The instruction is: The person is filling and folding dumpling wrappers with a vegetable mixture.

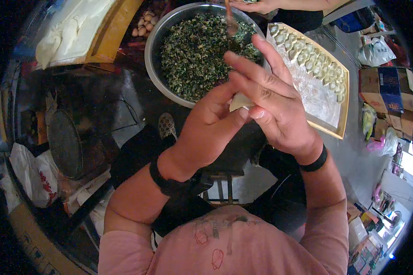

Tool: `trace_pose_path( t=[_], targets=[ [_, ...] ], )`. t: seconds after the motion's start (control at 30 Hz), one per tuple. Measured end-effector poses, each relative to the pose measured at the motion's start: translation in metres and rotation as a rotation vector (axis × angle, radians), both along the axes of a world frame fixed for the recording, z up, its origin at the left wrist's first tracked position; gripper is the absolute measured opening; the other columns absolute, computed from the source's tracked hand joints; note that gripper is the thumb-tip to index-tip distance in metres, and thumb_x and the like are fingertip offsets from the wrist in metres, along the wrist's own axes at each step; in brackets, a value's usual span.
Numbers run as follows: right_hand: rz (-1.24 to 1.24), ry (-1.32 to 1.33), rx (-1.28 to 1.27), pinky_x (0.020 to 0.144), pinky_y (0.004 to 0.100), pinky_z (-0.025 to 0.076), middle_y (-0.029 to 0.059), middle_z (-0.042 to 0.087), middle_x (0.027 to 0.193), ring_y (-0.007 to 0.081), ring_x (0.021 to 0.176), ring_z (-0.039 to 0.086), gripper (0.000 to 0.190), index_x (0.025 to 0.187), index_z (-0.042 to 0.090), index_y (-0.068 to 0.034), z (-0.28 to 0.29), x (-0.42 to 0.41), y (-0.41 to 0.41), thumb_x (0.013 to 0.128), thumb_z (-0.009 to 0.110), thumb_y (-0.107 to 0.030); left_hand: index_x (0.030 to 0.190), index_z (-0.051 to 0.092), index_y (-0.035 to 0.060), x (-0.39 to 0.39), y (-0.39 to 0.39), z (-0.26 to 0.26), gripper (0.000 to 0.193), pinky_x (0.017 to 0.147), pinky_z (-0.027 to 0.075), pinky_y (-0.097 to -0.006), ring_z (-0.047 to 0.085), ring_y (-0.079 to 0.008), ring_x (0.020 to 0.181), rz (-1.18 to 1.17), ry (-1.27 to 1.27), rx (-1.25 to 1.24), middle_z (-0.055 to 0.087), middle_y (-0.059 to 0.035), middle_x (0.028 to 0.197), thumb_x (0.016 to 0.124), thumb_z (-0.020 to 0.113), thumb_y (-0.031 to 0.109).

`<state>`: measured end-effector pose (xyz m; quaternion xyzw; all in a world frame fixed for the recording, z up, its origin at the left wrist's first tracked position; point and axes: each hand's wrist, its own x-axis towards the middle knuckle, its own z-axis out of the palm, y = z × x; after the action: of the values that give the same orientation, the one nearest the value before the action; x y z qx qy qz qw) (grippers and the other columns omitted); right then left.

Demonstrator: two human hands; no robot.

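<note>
Between both hands, in front of my body, is a pale dough dumpling (241, 101), partly hidden by fingers. My left hand (210, 120) grips its left side, with the thumb along the lower edge. On its right side my right hand (275, 99) pinches it with thumb and forefinger, the other fingers spread. Beyond the hands stands a large metal bowl (155, 77) of chopped green filling (196, 58). To the right, rows of shaped dumplings (308, 56) lie on a floured wooden tray (344, 117).
Another person's hand (258, 6) is at the top, near a spoon (231, 25) over the bowl. Eggs (146, 23) lie left of the bowl, beside a wooden box (105, 32) with pale dough (72, 31). Cardboard boxes (382, 91) stand far right; a stool (223, 185) is below my hands.
</note>
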<state>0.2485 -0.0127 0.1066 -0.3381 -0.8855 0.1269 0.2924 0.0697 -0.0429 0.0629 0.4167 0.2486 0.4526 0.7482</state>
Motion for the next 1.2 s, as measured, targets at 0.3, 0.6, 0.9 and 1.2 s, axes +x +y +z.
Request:
trace_pose_path(
  t=[0.3, 0.6, 0.9, 1.2],
  targets=[
    [-0.035, 0.036, -0.085, 0.113, 0.0550, 0.024, 0.0118, 0.065, 0.126, 0.0445, 0.138, 0.037, 0.047, 0.103, 0.073, -0.009, -0.004, 0.003, -0.008, 0.097, 0.048, -0.049, 0.137, 0.043, -0.0004, 0.013, -0.007, -0.001, 0.045, 0.101, 0.041, -0.0288, 0.050, -0.0119, 0.116, -0.029, -0.138, -0.066, 0.054, -0.0062, 0.126, 0.098, 0.058, 0.015],
    [-0.057, -0.043, 0.058, 0.115, 0.0526, 0.021, 0.0056, 0.070, 0.118, 0.0379, 0.137, 0.042, 0.025, 0.097, 0.075, -0.015, 0.000, 0.001, -0.011, 0.078, 0.075, -0.031, 0.138, 0.043, -0.0017, 0.009, -0.004, -0.005, 0.043, 0.099, 0.042, -0.0274, 0.050, -0.0113, 0.116, 0.064, 0.128, 0.127, 0.054, -0.0063, 0.126, 0.097, 0.054, 0.008],
    [-0.137, -0.025, 0.092, 0.114, 0.0497, 0.025, -0.0003, 0.074, 0.107, 0.0341, 0.132, 0.050, 0.011, 0.086, 0.076, -0.015, -0.002, -0.002, -0.012, 0.075, 0.077, -0.019, 0.120, 0.057, -0.0007, 0.008, -0.006, -0.013, 0.025, 0.088, 0.046, -0.0261, 0.055, -0.0081, 0.100, 0.029, 0.174, 0.059, 0.062, -0.0043, 0.108, 0.096, 0.055, 0.005],
    [-0.113, -0.029, 0.061, 0.114, 0.0484, 0.026, -0.0006, 0.071, 0.115, 0.0316, 0.128, 0.054, 0.013, 0.086, 0.074, -0.016, 0.001, -0.002, -0.011, 0.074, 0.077, -0.013, 0.109, 0.059, -0.0008, 0.009, -0.007, -0.011, 0.017, 0.079, 0.046, -0.0262, 0.054, -0.0068, 0.090, 0.089, 0.227, 0.090, 0.063, -0.0027, 0.097, 0.094, 0.056, 0.004]
  ],
)
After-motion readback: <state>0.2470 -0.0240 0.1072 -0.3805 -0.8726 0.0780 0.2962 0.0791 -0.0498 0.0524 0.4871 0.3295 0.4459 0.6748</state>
